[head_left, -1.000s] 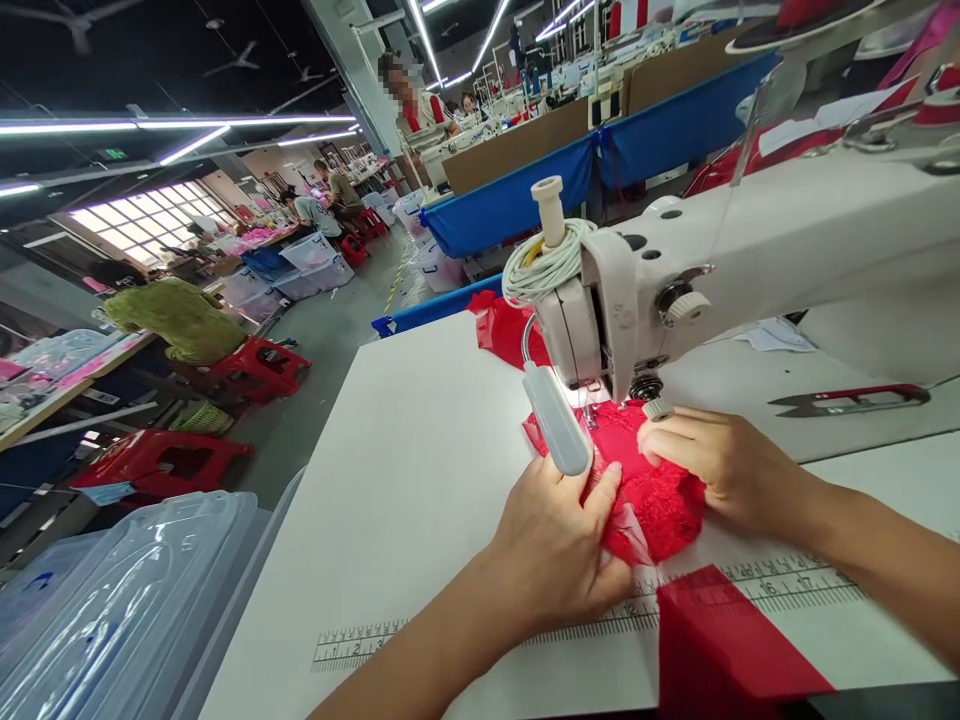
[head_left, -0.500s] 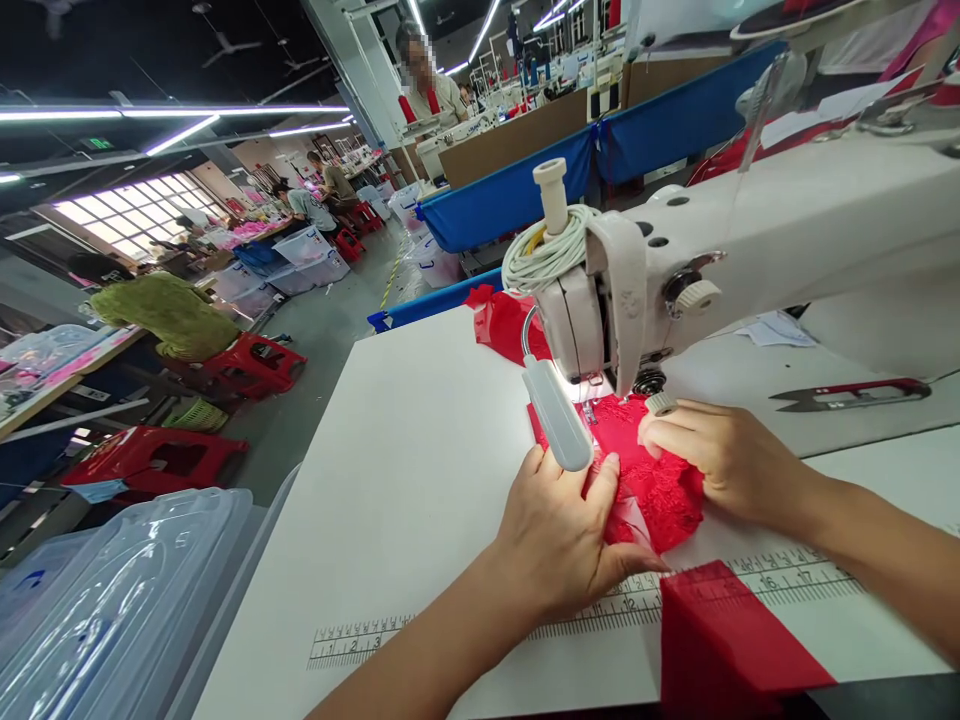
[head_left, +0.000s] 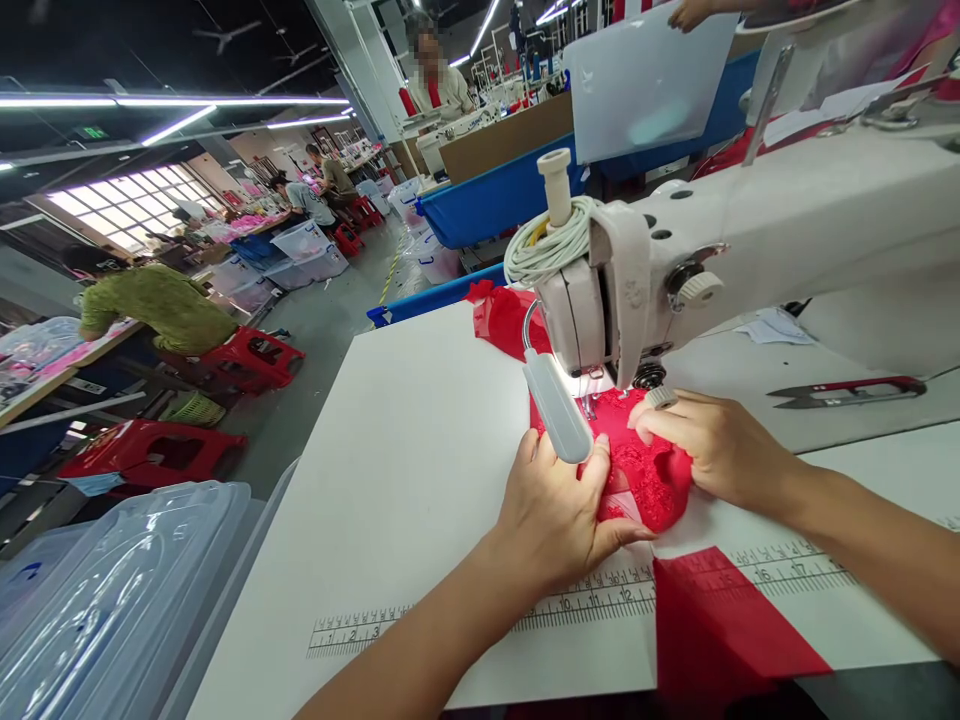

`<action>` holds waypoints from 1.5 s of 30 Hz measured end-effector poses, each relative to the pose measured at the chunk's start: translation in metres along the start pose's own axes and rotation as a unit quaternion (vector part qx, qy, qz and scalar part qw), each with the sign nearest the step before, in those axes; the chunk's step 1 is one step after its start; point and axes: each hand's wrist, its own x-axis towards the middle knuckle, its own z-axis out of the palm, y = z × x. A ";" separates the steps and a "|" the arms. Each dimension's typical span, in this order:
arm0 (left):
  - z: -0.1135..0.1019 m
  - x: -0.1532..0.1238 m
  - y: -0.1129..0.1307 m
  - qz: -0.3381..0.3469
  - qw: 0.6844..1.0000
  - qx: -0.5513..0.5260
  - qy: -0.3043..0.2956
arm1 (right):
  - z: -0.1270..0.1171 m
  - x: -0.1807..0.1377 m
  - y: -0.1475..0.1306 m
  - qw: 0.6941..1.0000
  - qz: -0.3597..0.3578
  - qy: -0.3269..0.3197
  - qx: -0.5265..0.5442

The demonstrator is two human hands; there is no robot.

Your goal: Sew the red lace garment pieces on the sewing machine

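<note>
Red ruffled fabric [head_left: 651, 482] runs forward to the presser foot [head_left: 589, 407].
Your left hand [head_left: 559, 510] spreads on its left; your right hand [head_left: 716, 445] curls at its right, grip unclear.

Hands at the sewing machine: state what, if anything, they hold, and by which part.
Red cloth at the machine: left hand on its left side, right hand on its right. Whether either grips or just presses cannot be told.

Lamp [head_left: 559, 410] hides part of red fabric [head_left: 660, 485]; sewing machine [head_left: 795, 215] cut off right.
</note>
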 end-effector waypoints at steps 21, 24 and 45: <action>-0.001 0.000 0.002 -0.001 0.999 0.031 -0.014 | 0.010 -0.002 0.006 0.998 0.039 0.021 0.042; 0.000 -0.001 0.001 -0.008 0.999 0.032 -0.019 | 0.010 -0.003 0.008 0.998 0.040 0.010 0.050; -0.003 -0.004 0.004 0.072 0.992 0.060 0.083 | 0.001 -0.003 0.008 0.999 -0.003 -0.044 0.017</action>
